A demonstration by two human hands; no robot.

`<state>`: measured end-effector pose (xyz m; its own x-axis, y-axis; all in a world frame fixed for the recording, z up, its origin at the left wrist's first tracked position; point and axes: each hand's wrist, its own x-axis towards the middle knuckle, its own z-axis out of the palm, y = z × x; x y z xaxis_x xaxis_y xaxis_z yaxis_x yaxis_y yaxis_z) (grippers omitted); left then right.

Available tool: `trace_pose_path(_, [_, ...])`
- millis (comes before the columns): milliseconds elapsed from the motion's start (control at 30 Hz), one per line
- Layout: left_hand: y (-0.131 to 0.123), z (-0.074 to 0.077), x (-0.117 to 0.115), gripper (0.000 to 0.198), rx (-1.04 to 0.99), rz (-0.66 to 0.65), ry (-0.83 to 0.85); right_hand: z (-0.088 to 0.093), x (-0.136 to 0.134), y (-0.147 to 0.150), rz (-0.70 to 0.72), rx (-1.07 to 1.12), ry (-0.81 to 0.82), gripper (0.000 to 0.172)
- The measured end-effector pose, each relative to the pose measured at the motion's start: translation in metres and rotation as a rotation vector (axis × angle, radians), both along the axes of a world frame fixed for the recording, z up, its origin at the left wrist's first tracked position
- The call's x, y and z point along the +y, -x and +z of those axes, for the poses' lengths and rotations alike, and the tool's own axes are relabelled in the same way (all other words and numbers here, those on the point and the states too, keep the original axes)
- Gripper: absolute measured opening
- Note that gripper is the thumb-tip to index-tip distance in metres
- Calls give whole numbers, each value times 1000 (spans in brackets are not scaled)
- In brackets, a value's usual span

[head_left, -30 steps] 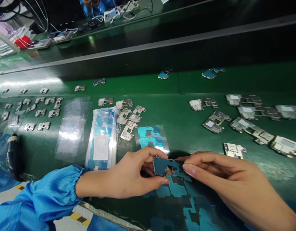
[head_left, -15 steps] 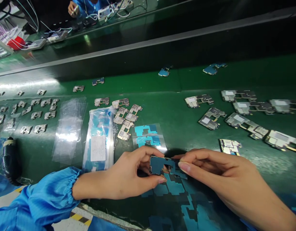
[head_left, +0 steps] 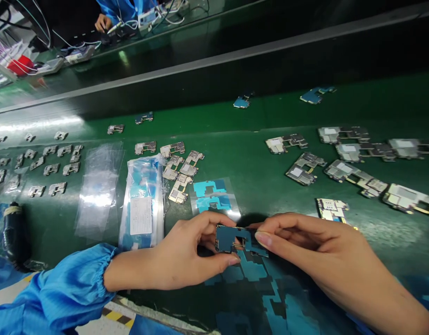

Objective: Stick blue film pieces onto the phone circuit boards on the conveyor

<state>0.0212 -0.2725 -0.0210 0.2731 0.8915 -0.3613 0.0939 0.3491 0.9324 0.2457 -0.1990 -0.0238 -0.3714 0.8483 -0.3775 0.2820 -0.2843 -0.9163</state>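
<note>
My left hand point(head_left: 186, 256) and my right hand point(head_left: 315, 253) meet near the front of the green bench, and both pinch one small blue circuit board point(head_left: 230, 238). The left thumb and fingers grip its left end. The right thumb and forefinger hold its right end, pressing on a blue film piece there. Under the hands lies a clear sheet of blue film cut-outs point(head_left: 256, 279). A second film sheet point(head_left: 211, 195) lies just behind the board.
Several small metal-shielded boards point(head_left: 181, 170) lie behind the hands, larger boards point(head_left: 354, 174) at the right, tiny ones point(head_left: 47, 165) at the left. A clear bag of film sheets point(head_left: 142, 204), empty clear bags point(head_left: 99, 186) and a black cylinder point(head_left: 12, 228) sit left. Another person's hand point(head_left: 103, 21) works far back.
Both hands keep hold of the blue board and have barely moved. The view has shifted slightly, and the far person's hand has moved at the back bench.
</note>
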Motion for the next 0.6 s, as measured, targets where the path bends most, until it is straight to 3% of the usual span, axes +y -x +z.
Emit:
trace_pose_path(100, [0,2,1,44,10,-4,-2,1,0,1,29,14,7,24])
trace_pose_path(267, [1,2,1,49,18,6,-17,6,-4,6,-76,21,46,25])
trace_pose_path(600, [1,0,0,49,12,10,-14,-5,-1,-1,5,52,40,25])
